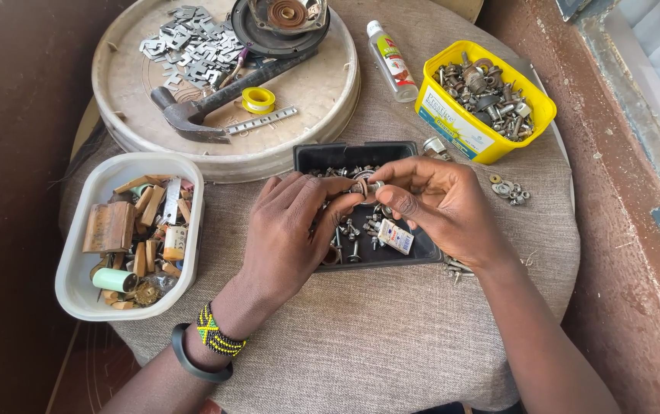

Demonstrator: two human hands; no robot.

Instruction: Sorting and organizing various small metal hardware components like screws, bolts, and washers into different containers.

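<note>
Over one black tray, two hands' fingers pinch one washer.

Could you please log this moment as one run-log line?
left hand pinching small washer | right hand pinching same washer | over black tray of screws | hammer idle on round lid

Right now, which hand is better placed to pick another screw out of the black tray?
Probably the right hand: it sits directly over the black tray, fingertips beside the loose screws. The left hand pinches the small round part too, but lies across the tray's edge.
</note>
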